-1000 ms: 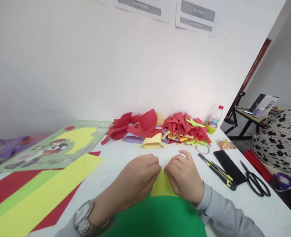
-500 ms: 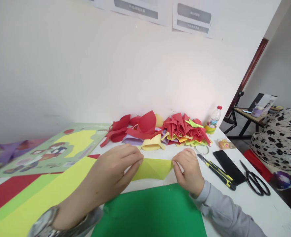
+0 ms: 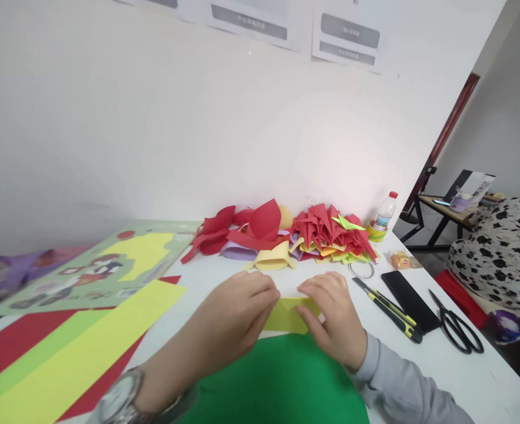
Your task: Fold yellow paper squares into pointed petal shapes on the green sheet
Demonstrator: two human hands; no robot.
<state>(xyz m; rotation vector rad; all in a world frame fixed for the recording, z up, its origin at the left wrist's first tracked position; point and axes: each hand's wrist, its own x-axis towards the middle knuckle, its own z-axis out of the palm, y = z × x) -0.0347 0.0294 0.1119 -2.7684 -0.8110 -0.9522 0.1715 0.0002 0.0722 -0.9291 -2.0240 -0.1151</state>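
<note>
A small yellow piece of paper (image 3: 285, 316) is held up in front of me, just above the far edge of a green sheet (image 3: 281, 377). My left hand (image 3: 242, 309) is closed on the paper's left end, its fingers hiding that part. At the right end, my right hand (image 3: 333, 315) has its thumb against the near face and its fingers bent over the top edge. Thumb and index finger are some way apart, with yellow paper showing between them. A watch (image 3: 121, 397) is on my left wrist.
Yellow strips (image 3: 109, 335) and red paper lie left, by a printed green board (image 3: 78, 277). Behind are folded red pieces (image 3: 330, 227) and curled shapes (image 3: 260, 227). A bottle (image 3: 384, 212), utility knife (image 3: 390, 309), black rectangular object (image 3: 410, 300) and scissors (image 3: 456, 324) are right.
My hands have come closer together and slightly lower, the left moving rightward. Less of the yellow paper shows between them. My right thumb and index finger have spread apart.
</note>
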